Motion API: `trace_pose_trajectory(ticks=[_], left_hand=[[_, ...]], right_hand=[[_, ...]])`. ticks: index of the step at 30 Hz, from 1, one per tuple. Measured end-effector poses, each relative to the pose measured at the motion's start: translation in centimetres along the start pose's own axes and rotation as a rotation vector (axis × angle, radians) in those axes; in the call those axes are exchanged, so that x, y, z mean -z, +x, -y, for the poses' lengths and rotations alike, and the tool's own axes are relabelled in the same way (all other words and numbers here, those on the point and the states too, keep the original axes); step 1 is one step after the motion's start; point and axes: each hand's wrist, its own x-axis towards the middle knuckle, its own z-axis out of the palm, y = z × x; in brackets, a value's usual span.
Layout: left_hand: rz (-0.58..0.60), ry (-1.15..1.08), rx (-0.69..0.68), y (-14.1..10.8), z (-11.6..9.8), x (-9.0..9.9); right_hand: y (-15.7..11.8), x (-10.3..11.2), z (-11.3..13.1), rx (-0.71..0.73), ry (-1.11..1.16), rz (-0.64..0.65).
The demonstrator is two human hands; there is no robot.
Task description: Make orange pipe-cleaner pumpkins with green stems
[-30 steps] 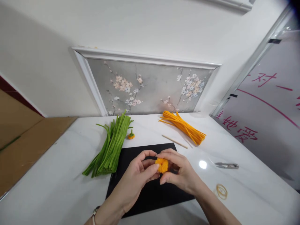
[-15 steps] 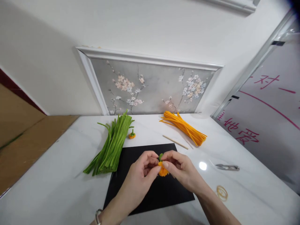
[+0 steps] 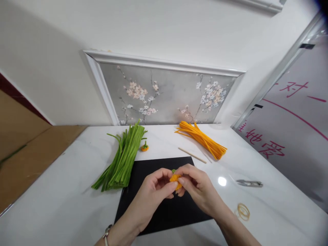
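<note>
Above the black mat (image 3: 164,215), both hands are closed on a small pumpkin-like piece of orange pipe cleaner (image 3: 175,178). A bit of green shows at its top, partly hidden by fingers. My left hand (image 3: 155,188) pinches it from the left between thumb and fingers. From the right, my right hand (image 3: 197,182) presses it with thumb and forefinger. A similar small orange piece with a green stem (image 3: 145,147) stands on the table beyond the mat.
Green pipe cleaners (image 3: 124,159) lie in a bundle at the left, orange pipe cleaners (image 3: 203,140) at the back right. A thin wooden stick (image 3: 192,155) lies behind the mat. Thread snips (image 3: 249,183) and rubber bands (image 3: 243,212) are on the right.
The orange piece has been tilted between my fingers, so less of its green top shows. Both hands stay in nearly the same place.
</note>
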Motion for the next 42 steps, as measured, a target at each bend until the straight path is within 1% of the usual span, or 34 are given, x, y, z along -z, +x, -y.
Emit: trace_pose_trajectory(ticks=[3, 7, 9, 13, 15, 21, 23, 25, 27, 29, 32, 35, 38, 42], left_hand=[[0.006, -0.142, 0.061, 0.0, 0.3, -0.1], [0.023, -0.274, 0.074, 0.0, 0.7, -0.4], [0.018, -0.278, 0.048, 0.1, 0.9, -0.6], [-0.023, -0.174, -0.036, 0.2, 1.0, -0.8], [-0.043, -0.141, -0.053, 0.2, 0.9, -0.8], [-0.007, -0.192, 0.051, 0.2, 0.5, -0.7], [-0.010, -0.146, 0.033, 0.3, 0.6, -0.6], [-0.023, -0.062, -0.022, 0.4, 0.7, -0.5], [-0.042, 0.005, -0.064, 0.4, 0.9, -0.4], [-0.061, 0.025, -0.077, 0.5, 1.0, -0.3], [-0.085, 0.042, -0.084, 0.6, 1.1, -0.1], [-0.121, 0.100, -0.097, 0.7, 1.4, 0.1], [-0.153, 0.243, -0.130, 0.7, 1.9, 0.4], [-0.188, 0.416, -0.211, 0.5, 2.3, 0.6]], right_hand=[[0.0, 0.0, 0.5, -0.006, -0.002, 0.020], [0.0, 0.0, 0.9, -0.026, 0.013, 0.009], [0.0, -0.1, 0.8, -0.047, 0.040, -0.012], [0.1, -0.2, 0.4, -0.110, 0.099, -0.042], [0.1, -0.3, 0.3, -0.141, 0.115, -0.049], [0.4, -0.2, 0.3, -0.228, 0.187, -0.071], [0.5, -0.1, 0.2, -0.254, 0.242, -0.071], [0.6, 0.1, 0.2, -0.281, 0.293, -0.067], [0.6, 0.3, 0.1, -0.309, 0.339, -0.047], [0.6, 0.5, 0.0, -0.318, 0.368, -0.023], [0.6, 0.5, -0.1, -0.275, 0.352, 0.007], [0.6, 0.3, -0.1, -0.225, 0.326, -0.003], [0.6, 0.1, -0.1, -0.215, 0.310, -0.042], [0.6, 0.1, -0.2, -0.223, 0.282, -0.062]])
